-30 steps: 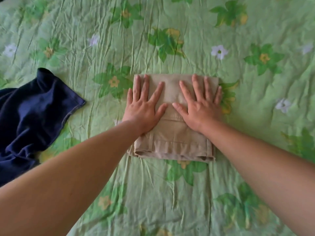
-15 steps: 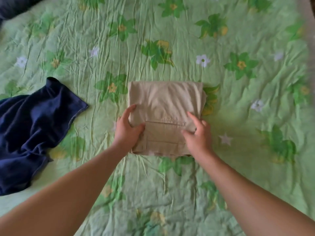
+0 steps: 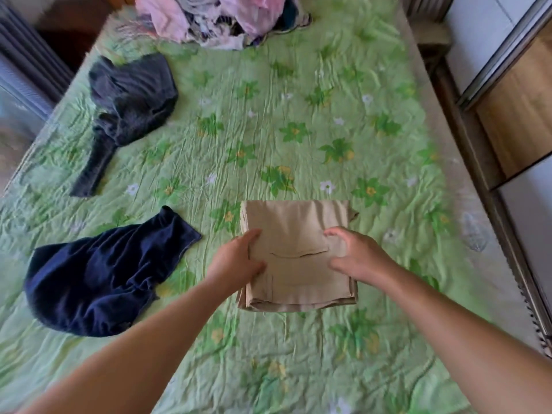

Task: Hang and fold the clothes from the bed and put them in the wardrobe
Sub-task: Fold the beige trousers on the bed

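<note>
Folded beige trousers (image 3: pixel 298 222) lay on the green floral bed (image 3: pixel 298 130), left hand (image 3: pixel 236 261) with grip closed on their left edge, right hand (image 3: pixel 358 255) curled over their right side, its grip impossible to tell, navy garment (image 3: pixel 98 276) at left

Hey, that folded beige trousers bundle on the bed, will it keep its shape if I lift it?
Probably not by itself. The folded beige trousers bundle is soft layered cloth, so its middle would likely sag. It is probably light for its size. The stacked layers at its near edge may slip apart unless the left hand and right hand support it underneath.
</note>
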Action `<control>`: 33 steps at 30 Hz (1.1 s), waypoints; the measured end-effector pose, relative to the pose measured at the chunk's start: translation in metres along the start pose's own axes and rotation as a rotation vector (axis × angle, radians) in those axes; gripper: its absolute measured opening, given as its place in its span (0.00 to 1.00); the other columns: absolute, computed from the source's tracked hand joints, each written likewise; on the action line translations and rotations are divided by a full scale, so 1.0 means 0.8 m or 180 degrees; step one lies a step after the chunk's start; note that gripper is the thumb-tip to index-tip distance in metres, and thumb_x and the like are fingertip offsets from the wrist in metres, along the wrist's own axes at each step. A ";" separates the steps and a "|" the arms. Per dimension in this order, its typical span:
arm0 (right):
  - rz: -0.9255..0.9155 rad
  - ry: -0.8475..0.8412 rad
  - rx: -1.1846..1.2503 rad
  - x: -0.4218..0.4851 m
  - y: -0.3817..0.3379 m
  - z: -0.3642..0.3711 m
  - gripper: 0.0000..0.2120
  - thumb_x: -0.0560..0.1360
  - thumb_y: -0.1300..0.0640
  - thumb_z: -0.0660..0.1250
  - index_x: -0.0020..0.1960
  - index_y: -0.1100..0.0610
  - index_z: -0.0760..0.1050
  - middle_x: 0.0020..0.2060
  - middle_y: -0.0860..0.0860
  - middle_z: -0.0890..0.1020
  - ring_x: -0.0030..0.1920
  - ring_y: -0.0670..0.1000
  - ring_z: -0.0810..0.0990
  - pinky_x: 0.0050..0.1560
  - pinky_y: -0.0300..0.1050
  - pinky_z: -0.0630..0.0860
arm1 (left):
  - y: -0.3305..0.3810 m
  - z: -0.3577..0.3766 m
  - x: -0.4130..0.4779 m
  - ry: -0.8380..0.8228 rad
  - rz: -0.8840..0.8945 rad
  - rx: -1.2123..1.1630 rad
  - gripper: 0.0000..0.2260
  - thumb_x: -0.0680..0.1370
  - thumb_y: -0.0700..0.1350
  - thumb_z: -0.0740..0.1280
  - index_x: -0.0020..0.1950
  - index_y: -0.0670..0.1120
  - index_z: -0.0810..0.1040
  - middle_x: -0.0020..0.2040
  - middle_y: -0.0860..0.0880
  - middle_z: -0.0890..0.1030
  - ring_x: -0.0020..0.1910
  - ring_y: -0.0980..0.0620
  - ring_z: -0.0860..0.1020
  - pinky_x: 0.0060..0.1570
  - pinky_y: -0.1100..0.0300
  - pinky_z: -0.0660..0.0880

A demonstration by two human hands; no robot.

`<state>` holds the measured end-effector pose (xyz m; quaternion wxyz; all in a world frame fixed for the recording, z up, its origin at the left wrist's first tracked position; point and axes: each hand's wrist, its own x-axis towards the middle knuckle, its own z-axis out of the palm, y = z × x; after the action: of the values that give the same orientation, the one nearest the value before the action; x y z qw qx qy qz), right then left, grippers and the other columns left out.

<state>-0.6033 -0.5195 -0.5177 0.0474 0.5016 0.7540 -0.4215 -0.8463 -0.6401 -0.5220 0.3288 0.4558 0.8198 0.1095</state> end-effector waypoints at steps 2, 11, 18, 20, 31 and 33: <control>-0.0008 -0.0011 -0.0192 -0.039 -0.025 -0.035 0.30 0.72 0.51 0.71 0.72 0.42 0.69 0.56 0.47 0.80 0.23 0.39 0.74 0.25 0.34 0.70 | 0.032 -0.040 -0.032 -0.0046 0.0154 0.0309 0.35 0.72 0.47 0.73 0.77 0.56 0.65 0.60 0.49 0.80 0.49 0.51 0.78 0.44 0.60 0.75; 0.0136 0.0684 -0.0251 -0.249 -0.101 -0.113 0.32 0.70 0.48 0.73 0.73 0.46 0.70 0.67 0.50 0.78 0.56 0.48 0.79 0.48 0.39 0.74 | 0.139 -0.150 -0.172 -0.0213 0.1001 0.0795 0.27 0.74 0.49 0.73 0.71 0.54 0.69 0.54 0.49 0.81 0.46 0.50 0.80 0.46 0.53 0.81; 0.0387 0.1225 -0.0403 -0.423 -0.127 -0.134 0.33 0.69 0.48 0.71 0.74 0.48 0.71 0.70 0.51 0.75 0.64 0.51 0.76 0.52 0.42 0.72 | 0.210 -0.182 -0.292 -0.0132 0.1769 0.1219 0.26 0.74 0.49 0.71 0.71 0.49 0.71 0.63 0.45 0.79 0.59 0.43 0.78 0.57 0.50 0.77; 0.0472 0.1387 -0.0440 -0.473 -0.126 -0.144 0.33 0.68 0.47 0.71 0.73 0.48 0.71 0.68 0.51 0.76 0.60 0.49 0.76 0.55 0.45 0.74 | 0.239 -0.185 -0.325 -0.0159 0.1996 0.1332 0.26 0.74 0.49 0.70 0.71 0.48 0.71 0.66 0.44 0.77 0.61 0.42 0.76 0.58 0.52 0.76; 0.1029 0.1872 -0.0594 -0.698 -0.032 -0.216 0.33 0.67 0.46 0.73 0.71 0.49 0.73 0.68 0.52 0.75 0.60 0.52 0.76 0.46 0.40 0.69 | 0.427 -0.113 -0.467 -0.0140 0.2961 0.1987 0.28 0.73 0.54 0.72 0.70 0.45 0.73 0.66 0.44 0.77 0.63 0.42 0.76 0.61 0.52 0.75; 0.1177 0.1944 -0.0561 -0.735 0.004 -0.227 0.34 0.69 0.46 0.73 0.74 0.49 0.71 0.71 0.51 0.73 0.66 0.52 0.73 0.50 0.40 0.67 | 0.470 -0.081 -0.489 -0.0196 0.3105 0.2051 0.26 0.73 0.52 0.72 0.68 0.44 0.74 0.63 0.43 0.79 0.61 0.42 0.77 0.59 0.53 0.75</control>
<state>-0.2474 -0.8164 -0.1123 -0.0615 0.7260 0.6634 -0.1701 -0.4894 -0.7423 -0.1206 0.1088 0.8605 0.4973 -0.0199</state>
